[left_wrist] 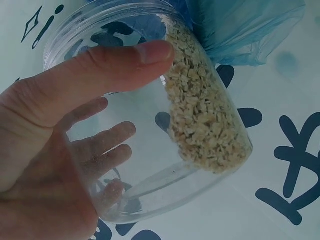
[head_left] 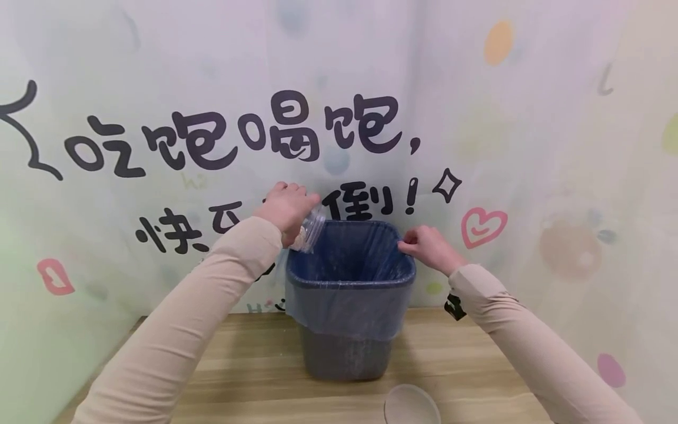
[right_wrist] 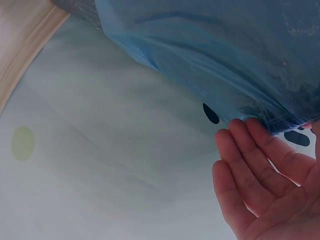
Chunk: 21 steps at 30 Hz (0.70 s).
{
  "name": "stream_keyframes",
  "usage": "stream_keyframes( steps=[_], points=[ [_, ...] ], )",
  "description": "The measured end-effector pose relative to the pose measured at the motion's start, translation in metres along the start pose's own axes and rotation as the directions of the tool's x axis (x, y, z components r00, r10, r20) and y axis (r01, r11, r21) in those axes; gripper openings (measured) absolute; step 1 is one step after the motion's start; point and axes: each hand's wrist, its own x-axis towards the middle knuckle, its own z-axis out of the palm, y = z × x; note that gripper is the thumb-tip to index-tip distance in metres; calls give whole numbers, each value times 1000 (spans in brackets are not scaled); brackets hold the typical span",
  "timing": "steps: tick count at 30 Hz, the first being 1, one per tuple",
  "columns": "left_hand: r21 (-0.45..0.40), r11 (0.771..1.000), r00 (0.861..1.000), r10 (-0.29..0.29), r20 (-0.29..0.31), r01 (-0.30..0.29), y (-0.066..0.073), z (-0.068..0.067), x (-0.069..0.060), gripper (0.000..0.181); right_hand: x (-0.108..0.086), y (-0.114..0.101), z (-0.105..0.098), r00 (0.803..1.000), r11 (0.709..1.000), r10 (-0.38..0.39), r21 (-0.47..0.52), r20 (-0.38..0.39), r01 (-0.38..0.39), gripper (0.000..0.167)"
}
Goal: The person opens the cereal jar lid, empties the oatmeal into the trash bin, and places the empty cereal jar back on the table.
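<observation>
My left hand point(head_left: 288, 211) grips a clear jar point(head_left: 312, 228), tilted over the left rim of a blue bin point(head_left: 349, 285) lined with a thin bag. In the left wrist view the thumb and fingers of the left hand point(left_wrist: 85, 100) wrap round the jar point(left_wrist: 150, 200), and oat flakes point(left_wrist: 205, 115) lie along one side of it. My right hand point(head_left: 431, 247) pinches the bin's right rim and the bag. From the right wrist view, the right hand point(right_wrist: 265, 180) has its fingers against the blue bag point(right_wrist: 200, 50), with the thumb mostly hidden.
The bin stands on a wooden table point(head_left: 254, 365) near the wall behind. A round pale lid or dish point(head_left: 412, 405) lies at the table's front, just right of the bin. Behind hangs a printed sheet point(head_left: 339, 47) with black characters and coloured shapes.
</observation>
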Motion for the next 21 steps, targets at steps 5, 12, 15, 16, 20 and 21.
stream_keyframes(
  steps=[5,12,15,16,20,21],
  points=[
    [-11,1000,1000,-5,-2,5,4,2,0,89,-1,3,4,1000,1000,-10,0,-4,10,20],
    [-18,1000,1000,-1,-9,1,1,5,0,91,-2,5,3,1000,1000,-23,0,-13,23,20],
    [-22,1000,1000,1,-12,-1,0,5,0,91,-1,4,2,1000,1000,-20,3,-11,20,20],
    [-23,1000,1000,-1,-9,1,0,5,0,91,-1,4,2,1000,1000,-19,4,-10,19,20],
    [-25,1000,1000,-1,1,1,-2,4,1,92,-1,3,1,1000,1000,-21,7,-12,21,20],
    [-23,1000,1000,-3,3,3,-2,3,1,92,-1,3,1,1000,1000,-20,8,-13,20,20]
  ],
)
